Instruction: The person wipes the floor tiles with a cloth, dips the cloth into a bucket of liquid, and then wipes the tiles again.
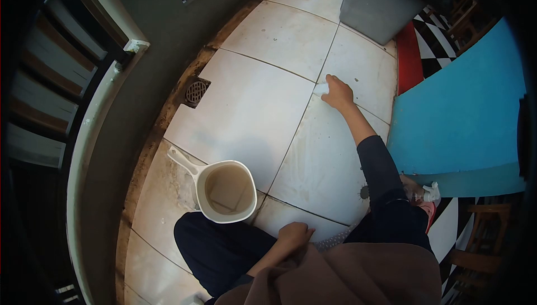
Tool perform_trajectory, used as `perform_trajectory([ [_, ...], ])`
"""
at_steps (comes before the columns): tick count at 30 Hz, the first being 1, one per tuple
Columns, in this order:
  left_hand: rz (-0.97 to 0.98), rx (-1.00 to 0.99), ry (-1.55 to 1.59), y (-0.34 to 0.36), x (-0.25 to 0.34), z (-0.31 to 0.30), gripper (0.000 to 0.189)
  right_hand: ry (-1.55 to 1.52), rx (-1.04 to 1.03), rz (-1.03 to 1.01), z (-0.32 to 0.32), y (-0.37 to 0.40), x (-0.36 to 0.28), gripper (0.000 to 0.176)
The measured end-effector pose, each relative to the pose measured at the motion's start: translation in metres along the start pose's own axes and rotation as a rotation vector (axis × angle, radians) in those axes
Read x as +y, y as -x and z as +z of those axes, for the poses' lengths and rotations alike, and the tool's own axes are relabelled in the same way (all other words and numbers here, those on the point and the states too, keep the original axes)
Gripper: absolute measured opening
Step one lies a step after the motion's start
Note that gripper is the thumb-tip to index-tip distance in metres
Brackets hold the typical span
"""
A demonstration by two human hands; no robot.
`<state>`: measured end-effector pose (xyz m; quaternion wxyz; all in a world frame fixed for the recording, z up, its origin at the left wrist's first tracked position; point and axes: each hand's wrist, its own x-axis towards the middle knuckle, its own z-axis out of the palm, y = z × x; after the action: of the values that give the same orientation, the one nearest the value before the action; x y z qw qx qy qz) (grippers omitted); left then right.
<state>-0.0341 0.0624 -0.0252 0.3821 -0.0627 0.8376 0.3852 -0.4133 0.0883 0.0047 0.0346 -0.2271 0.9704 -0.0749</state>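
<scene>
My right hand (pixel 338 93) reaches far forward and presses a small white cloth or pad (pixel 321 88) against the white floor tile (pixel 263 109) beside a grout line. My left hand (pixel 295 233) rests closed on my knee, holding nothing that I can see. In front of my knees stands a white dipper with a long handle (pixel 224 192), holding cloudy brownish water. I squat on the tiled balcony floor in dark trousers.
A round floor drain (pixel 196 91) sits at the left edge by the low grey wall and railing (pixel 92 137). A grey bin (pixel 376 4) stands at the far end. A blue door or panel (pixel 458 120) is at right.
</scene>
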Motion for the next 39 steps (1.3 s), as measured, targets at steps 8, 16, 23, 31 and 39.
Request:
perform_trajectory([
  [8, 0.031, 0.017, 0.007, 0.0, 0.003, 0.0, 0.044, 0.021, -0.085, -0.095, 0.005, 0.046, -0.019, 0.043],
  [16, 0.022, 0.031, -0.008, -0.001, 0.0, 0.001, 0.044, -0.006, -0.013, -0.045, 0.002, 0.016, -0.01, 0.041],
  [23, 0.04, 0.046, -0.005, 0.0, 0.001, 0.003, 0.044, -0.032, -0.093, -0.158, 0.004, 0.055, -0.011, 0.042],
  [31, 0.055, 0.07, -0.017, -0.003, 0.002, 0.002, 0.044, -0.031, -0.07, -0.178, 0.007, 0.067, -0.024, 0.042],
  [39, 0.047, 0.095, -0.02, 0.0, -0.002, 0.004, 0.043, -0.011, -0.06, -0.155, 0.008, 0.08, -0.025, 0.039],
])
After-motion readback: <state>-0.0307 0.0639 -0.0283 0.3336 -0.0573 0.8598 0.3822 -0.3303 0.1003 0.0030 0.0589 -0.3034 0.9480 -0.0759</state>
